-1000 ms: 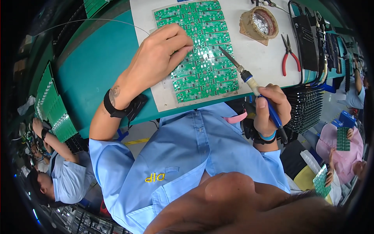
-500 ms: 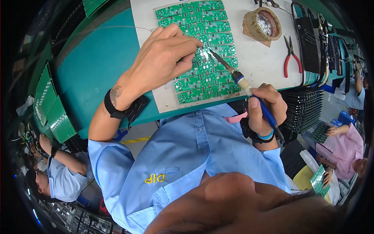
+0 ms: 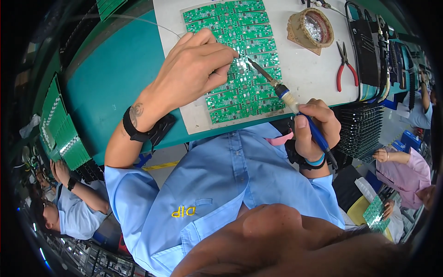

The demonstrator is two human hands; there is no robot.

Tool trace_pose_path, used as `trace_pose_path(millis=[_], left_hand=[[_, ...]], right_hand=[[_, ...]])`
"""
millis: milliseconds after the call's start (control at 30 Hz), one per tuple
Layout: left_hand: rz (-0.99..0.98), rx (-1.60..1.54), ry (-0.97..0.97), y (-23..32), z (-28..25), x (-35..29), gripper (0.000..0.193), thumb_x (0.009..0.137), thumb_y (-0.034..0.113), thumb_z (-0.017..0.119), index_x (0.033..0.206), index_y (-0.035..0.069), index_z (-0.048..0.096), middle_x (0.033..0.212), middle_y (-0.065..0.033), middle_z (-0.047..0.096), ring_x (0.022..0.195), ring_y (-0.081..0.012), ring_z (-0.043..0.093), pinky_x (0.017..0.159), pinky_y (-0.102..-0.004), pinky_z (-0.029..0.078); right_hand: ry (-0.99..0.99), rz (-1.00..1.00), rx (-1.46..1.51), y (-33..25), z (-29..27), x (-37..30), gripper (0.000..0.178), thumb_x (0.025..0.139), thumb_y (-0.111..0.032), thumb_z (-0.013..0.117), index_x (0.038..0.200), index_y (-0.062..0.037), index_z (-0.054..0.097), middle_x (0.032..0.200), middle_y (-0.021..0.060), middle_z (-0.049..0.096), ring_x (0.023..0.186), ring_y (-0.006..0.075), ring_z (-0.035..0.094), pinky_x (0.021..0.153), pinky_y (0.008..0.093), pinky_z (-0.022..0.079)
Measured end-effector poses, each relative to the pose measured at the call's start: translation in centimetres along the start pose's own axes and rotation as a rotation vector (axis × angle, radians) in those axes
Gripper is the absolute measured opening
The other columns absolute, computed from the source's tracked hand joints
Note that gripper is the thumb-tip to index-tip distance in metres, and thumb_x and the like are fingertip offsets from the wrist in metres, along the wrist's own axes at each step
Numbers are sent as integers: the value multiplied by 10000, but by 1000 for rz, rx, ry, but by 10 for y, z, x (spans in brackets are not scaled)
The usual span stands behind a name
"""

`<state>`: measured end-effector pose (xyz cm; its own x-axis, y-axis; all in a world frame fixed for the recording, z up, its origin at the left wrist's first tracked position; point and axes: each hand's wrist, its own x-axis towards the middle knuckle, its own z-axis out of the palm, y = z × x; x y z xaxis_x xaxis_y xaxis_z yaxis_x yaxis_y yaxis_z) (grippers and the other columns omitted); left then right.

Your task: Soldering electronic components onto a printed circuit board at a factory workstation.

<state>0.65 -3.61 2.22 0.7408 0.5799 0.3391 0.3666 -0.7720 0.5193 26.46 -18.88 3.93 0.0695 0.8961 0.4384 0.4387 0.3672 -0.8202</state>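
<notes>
A green panel of circuit boards (image 3: 244,99) lies on a white sheet in front of me. My left hand (image 3: 196,64) is over the panel's left part, closed in a pinch on a thin grey solder wire (image 3: 159,27) that trails from behind the hand to the upper left. Its fingertips are close to the panel's middle; the wire's end is too small to make out. In my right hand (image 3: 318,127) is a blue-handled soldering iron (image 3: 286,97), held like a pen from the lower right. The iron's dark tip is at the panel's middle, just right of my left fingertips.
Right of the panel stand a round solder-filled pot (image 3: 311,28) and red-handled pliers (image 3: 345,69). A black holder with cables (image 3: 364,51) borders the right side. Green boards (image 3: 64,124) stand at the left edge. Co-workers are at both sides, one with a board (image 3: 376,214).
The solder wire's trailing part has shifted upward at the left. My hands and the iron have barely moved. Co-workers at both sides have moved their hands.
</notes>
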Motion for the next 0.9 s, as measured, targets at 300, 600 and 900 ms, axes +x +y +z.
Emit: trace_pose_path(millis=[300, 600, 900], left_hand=[[-17, -7, 15, 1, 4, 1, 183, 783, 36, 752, 962, 76, 748, 885, 10, 728, 883, -209, 592, 798, -365, 489], [-33, -5, 15, 1, 5, 1, 190, 775, 27, 757, 959, 72, 742, 891, 15, 729, 889, -208, 590, 818, -357, 499], [-13, -9, 19, -1, 8, 1, 167, 774, 35, 760, 927, 69, 703, 887, 12, 709, 875, -221, 577, 796, -365, 487]], right_hand=[[-70, 12, -25, -5, 5, 4, 127, 892, 1, 691, 996, 61, 651, 752, 142, 664, 592, 158, 565, 554, 273, 429], [-103, 22, -49, -1, 7, 7, 118, 895, 3, 682, 986, 71, 647, 788, 155, 676, 634, 173, 581, 596, 279, 449], [-122, -12, -52, 2, 8, 9, 120, 898, 7, 689, 986, 75, 645, 787, 162, 678, 622, 175, 579, 591, 280, 449]])
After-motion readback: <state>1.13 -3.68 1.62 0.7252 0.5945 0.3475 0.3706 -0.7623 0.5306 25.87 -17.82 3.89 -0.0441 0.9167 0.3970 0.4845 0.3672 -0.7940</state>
